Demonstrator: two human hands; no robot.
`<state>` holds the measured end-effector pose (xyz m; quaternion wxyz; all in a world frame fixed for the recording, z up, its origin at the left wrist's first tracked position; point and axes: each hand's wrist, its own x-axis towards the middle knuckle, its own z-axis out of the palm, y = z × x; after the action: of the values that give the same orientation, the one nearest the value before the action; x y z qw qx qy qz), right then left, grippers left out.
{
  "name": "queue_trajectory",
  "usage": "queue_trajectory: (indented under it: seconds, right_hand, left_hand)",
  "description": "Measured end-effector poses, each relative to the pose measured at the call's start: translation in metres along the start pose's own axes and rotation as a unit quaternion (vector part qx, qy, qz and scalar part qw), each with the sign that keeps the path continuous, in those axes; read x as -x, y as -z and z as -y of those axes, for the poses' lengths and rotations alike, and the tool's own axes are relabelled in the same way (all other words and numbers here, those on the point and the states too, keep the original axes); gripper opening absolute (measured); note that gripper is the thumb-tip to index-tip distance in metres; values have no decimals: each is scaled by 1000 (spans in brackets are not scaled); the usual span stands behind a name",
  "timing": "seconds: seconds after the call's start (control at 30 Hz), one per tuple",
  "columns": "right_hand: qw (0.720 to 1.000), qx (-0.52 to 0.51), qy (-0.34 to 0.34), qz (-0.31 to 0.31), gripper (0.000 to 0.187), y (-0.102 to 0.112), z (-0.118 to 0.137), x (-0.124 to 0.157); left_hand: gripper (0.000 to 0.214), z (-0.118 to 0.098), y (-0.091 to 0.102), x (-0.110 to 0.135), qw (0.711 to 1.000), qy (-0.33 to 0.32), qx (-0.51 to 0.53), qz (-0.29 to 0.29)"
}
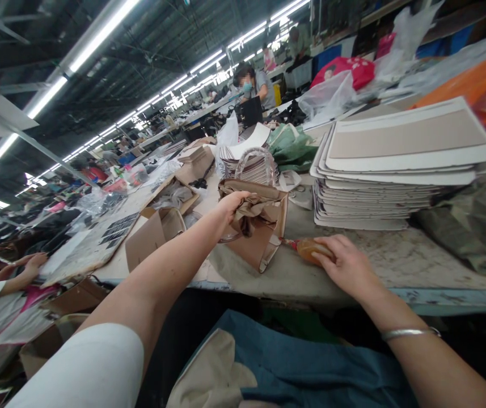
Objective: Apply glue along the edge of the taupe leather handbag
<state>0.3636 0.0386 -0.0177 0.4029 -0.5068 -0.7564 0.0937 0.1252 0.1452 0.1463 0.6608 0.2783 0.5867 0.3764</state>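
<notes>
My left hand [231, 205] reaches forward and grips crumpled brown paper stuffing [254, 205] in the top of a tan handbag [262, 243] that lies tilted on the workbench [396, 263]. The bag has a clear plastic handle [256, 161]. My right hand [348, 265] rests on the bench to the right of the bag, fingers curled over a small amber glue bottle [307, 249]. A silver bangle [408, 333] sits on my right wrist.
A tall stack of grey-and-white card sheets [396, 170] stands right of the bag. Open cardboard boxes [155, 229] lie to the left, plastic bags and a green bag [291, 148] behind. Another person's hand [34, 263] rests at far left. A masked worker [253, 85] sits farther back.
</notes>
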Motion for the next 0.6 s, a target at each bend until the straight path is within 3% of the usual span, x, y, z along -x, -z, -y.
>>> queue_trajectory:
  seconds: [0.1,0.23,0.4,0.6]
  right_hand:
    - [1000,-25,-5,12,24,0,-2,0]
    - [999,-19,-11,-24,25,-3,-6,0]
    - [999,-38,-36,13,24,-7,-6,0]
    - [998,-21,-60,-7,24,-7,-1,-1]
  left_hand:
    - [30,1,-1,1,999,-7,-33,-8]
    - [29,2,0,1,1000,-3,-27,-11]
    - [28,2,1,3,1000,-12,-14,-7]
    - [27,4,5,-1,1000,-18,11,-6]
